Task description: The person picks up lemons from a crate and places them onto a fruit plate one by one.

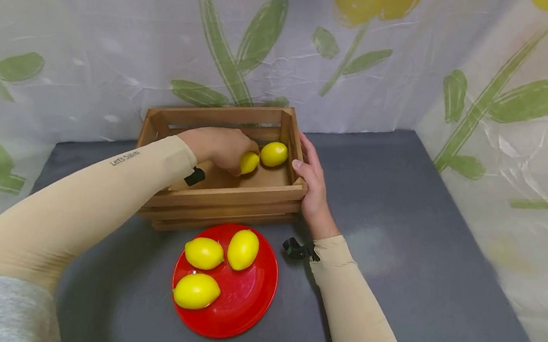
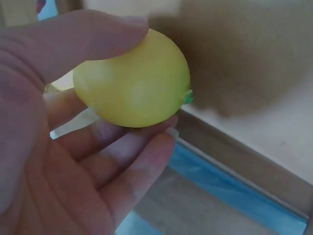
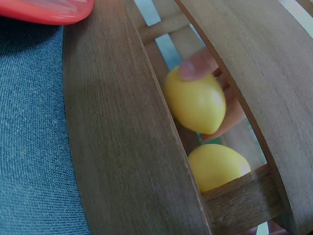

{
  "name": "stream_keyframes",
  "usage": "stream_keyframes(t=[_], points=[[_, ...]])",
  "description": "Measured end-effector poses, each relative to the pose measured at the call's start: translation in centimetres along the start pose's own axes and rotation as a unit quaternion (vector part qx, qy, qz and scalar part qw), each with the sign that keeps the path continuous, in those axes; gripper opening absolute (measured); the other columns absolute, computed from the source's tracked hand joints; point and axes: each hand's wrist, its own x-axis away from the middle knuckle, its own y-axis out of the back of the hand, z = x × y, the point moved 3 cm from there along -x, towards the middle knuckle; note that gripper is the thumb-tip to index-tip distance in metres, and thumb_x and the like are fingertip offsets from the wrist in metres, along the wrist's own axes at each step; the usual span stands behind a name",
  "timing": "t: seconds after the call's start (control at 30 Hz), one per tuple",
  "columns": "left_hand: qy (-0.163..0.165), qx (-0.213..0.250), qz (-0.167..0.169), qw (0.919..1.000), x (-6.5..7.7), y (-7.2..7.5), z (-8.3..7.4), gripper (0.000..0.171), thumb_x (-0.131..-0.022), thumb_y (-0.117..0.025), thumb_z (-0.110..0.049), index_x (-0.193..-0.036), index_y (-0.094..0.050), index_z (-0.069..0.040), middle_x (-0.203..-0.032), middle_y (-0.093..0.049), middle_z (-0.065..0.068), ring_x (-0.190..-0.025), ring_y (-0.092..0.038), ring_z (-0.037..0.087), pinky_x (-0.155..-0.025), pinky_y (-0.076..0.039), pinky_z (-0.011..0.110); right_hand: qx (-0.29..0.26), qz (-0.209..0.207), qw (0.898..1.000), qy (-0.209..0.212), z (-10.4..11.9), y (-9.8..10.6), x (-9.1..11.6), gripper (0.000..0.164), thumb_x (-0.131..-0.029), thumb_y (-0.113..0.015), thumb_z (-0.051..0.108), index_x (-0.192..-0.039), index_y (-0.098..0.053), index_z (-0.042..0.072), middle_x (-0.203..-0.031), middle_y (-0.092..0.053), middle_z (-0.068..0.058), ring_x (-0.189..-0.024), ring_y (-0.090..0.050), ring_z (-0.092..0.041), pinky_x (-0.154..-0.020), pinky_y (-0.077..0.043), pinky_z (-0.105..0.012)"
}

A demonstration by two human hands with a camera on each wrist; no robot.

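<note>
Inside the wooden crate (image 1: 228, 195), my left hand (image 1: 225, 148) grips a yellow lemon (image 2: 137, 81) between thumb and fingers. The left wrist view shows its small green tip pointing away from the palm. Another lemon (image 1: 273, 154) lies at the crate's right end, right beside the held one. My right hand (image 1: 315, 187) holds the crate's right end from outside, thumb near the top edge. In the right wrist view, the held lemon and the left fingers (image 3: 198, 66) show through the gap between slats. Most of the right hand is hidden there.
In front of the crate a red plate (image 1: 248, 314) bears three lemons: one at left (image 1: 204, 253), one at right (image 1: 243, 250), one nearest me (image 1: 196, 291). Grey cloth (image 1: 393, 255) covers the table. A flower-printed sheet (image 1: 134, 47) hangs behind the crate.
</note>
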Motion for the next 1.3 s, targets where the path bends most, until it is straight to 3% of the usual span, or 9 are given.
stream_keyframes(t=[0.17,0.57,0.8,1.03,1.3], points=[[0.006,0.015,-0.021,0.9996,1.5,0.7,0.3,0.062,-0.091,-0.078,-0.017,-0.151,-0.06,-0.014,-0.132,-0.07,0.008,-0.108,-0.061,0.029,-0.101,-0.053,0.046,0.003,0.0,1.0,-0.001,0.1,-0.1,-0.2,0.068,-0.098,-0.046,0.039,-0.166,-0.039,0.037,-0.169,-0.041,0.0,-0.154,-0.042,-0.034,-0.127,-0.034,-0.061],[-0.024,0.02,-0.084,0.996,5.2,2.5,0.5,0.055,-0.093,-0.076,-0.023,-0.145,-0.064,-0.016,-0.129,-0.07,0.009,-0.109,-0.061,0.029,-0.1,-0.052,0.048,-0.003,-0.005,1.0,0.0,-0.2,0.2,-0.8,0.07,-0.096,-0.046,0.04,-0.166,-0.04,0.037,-0.169,-0.041,-0.002,-0.153,-0.042,-0.036,-0.126,-0.034,-0.064],[-0.002,0.015,-0.106,0.9943,8.1,2.2,0.2,0.061,-0.091,-0.08,-0.024,-0.149,-0.061,-0.016,-0.13,-0.068,0.01,-0.108,-0.062,0.03,-0.094,-0.054,0.049,-0.006,0.009,1.0,-0.016,-0.9,-0.1,-0.3,0.071,-0.097,-0.046,0.04,-0.167,-0.038,0.038,-0.172,-0.039,0.001,-0.156,-0.04,-0.034,-0.128,-0.032,-0.062],[0.008,-0.003,-0.145,0.9894,10.0,2.8,-1.3,0.065,-0.09,-0.08,-0.034,-0.15,-0.06,-0.022,-0.127,-0.066,0.007,-0.103,-0.063,0.027,-0.086,-0.056,0.047,-0.011,0.002,1.0,-0.007,-0.9,1.1,-0.6,0.068,-0.097,-0.046,0.041,-0.165,-0.04,0.04,-0.172,-0.038,0.005,-0.156,-0.039,-0.034,-0.127,-0.032,-0.062],[0.005,-0.031,-0.203,0.9786,12.6,2.8,-4.9,0.068,-0.087,-0.083,-0.038,-0.15,-0.061,-0.024,-0.121,-0.067,0.006,-0.093,-0.064,0.025,-0.078,-0.058,0.044,0.002,0.005,1.0,-0.003,-0.8,1.9,-0.8,0.067,-0.099,-0.045,0.042,-0.166,-0.038,0.04,-0.174,-0.034,0.01,-0.158,-0.037,-0.029,-0.128,-0.03,-0.061]])
